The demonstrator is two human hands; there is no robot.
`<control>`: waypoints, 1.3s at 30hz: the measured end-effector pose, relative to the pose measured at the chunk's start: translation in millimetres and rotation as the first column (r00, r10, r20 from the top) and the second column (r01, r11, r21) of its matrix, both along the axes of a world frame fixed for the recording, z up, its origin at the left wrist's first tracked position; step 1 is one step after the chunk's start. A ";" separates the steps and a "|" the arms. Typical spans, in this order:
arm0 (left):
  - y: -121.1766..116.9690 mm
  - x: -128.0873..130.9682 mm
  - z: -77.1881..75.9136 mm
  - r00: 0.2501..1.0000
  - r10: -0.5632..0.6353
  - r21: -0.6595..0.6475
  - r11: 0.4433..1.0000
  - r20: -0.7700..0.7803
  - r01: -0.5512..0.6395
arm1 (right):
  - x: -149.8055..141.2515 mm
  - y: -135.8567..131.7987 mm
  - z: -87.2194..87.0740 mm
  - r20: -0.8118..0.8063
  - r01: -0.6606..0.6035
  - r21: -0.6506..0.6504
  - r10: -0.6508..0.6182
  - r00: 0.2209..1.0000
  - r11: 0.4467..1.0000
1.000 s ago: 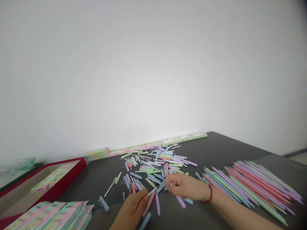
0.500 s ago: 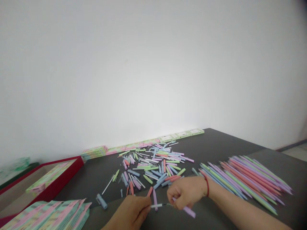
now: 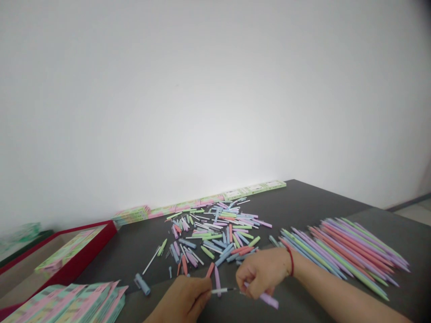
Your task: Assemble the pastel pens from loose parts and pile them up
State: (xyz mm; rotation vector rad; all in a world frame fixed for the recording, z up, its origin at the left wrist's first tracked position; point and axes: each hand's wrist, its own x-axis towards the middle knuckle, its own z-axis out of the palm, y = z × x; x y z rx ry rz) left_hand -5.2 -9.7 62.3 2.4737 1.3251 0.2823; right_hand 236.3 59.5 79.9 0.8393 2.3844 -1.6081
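My left hand [image 3: 183, 297] is closed, its thumb and fingers pinching a white pen refill [image 3: 218, 290] whose dark tip points right. A coral pen part [image 3: 210, 270] shows just above these fingers; whether they touch it I cannot tell. Behind the refill lies a purple pointed pen part [image 3: 217, 278] on the table. My right hand [image 3: 257, 272], with a red cord at the wrist, is closed around a purple pen barrel [image 3: 269, 300] that sticks out below the fingers. The refill's tip stops just short of the right fingers. Something small at those fingertips is too blurred to name.
Loose pen parts [image 3: 222, 233] and refills are heaped mid-table. Pastel pens [image 3: 350, 251] lie in rows at right. At left stand a red box [image 3: 90, 251] and a stack of printed packets [image 3: 77, 303]. Flat cartons [image 3: 188, 204] line the wall. A blue cap [image 3: 142, 285] lies near the packets.
My right hand has shifted slightly right with the purple barrel, which is turned a little. My left hand and the refill have hardly moved.
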 end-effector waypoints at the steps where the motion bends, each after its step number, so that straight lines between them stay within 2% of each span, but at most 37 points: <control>1: -0.1 -0.3 -0.2 1.000 -0.003 -0.002 1.000 0.000 0.003 | -0.4 -0.3 0.2 0.002 -0.001 -0.002 0.001 1.000 1.000; 8: -2.4 -1.1 -2.9 0.994 -0.012 0.013 1.000 0.111 0.011 | -4.0 -2.0 -1.2 0.038 0.013 -0.012 -0.013 0.999 1.000; 14: -0.7 -2.4 -0.4 1.000 -0.024 -0.008 1.000 0.014 0.024 | -2.8 -1.0 -1.7 0.013 0.004 -0.039 -0.004 1.000 0.999; 18: -1.6 -2.1 0.2 1.000 -0.020 0.027 0.999 -0.011 0.021 | -3.4 -0.9 -1.9 0.018 0.006 -0.039 -0.006 1.000 0.999; 25: -3.6 4.7 2.9 0.997 -0.037 0.035 0.999 -0.070 0.040 | -8.8 -0.5 -12.9 -0.015 0.017 -0.024 -0.017 1.000 1.000; 28: -2.5 5.7 1.4 0.997 -0.054 -0.008 0.999 -0.048 0.054 | -11.6 -0.5 -15.7 -0.047 0.031 -0.026 -0.033 0.998 0.999; 32: 1.5 3.6 -3.5 0.999 0.018 -0.061 0.998 0.051 -0.015 | -12.3 -0.8 -9.8 -0.138 0.098 -0.029 -0.101 0.985 0.995; 35: 6.3 2.0 -9.3 0.975 0.054 -0.127 0.992 0.213 -0.028 | -12.0 -0.3 -4.7 -0.270 0.195 -0.110 -0.218 0.938 0.975; 37: 10.1 1.0 -14.3 0.925 0.091 -0.189 0.982 0.370 -0.021 | -13.1 0.9 -3.5 -0.375 0.292 -0.178 -0.340 0.862 0.940; 39: 14.0 -0.3 -19.8 0.835 0.163 -0.273 0.962 0.525 -0.017 | -15.4 2.3 -3.3 -0.492 0.401 -0.219 -0.456 0.742 0.889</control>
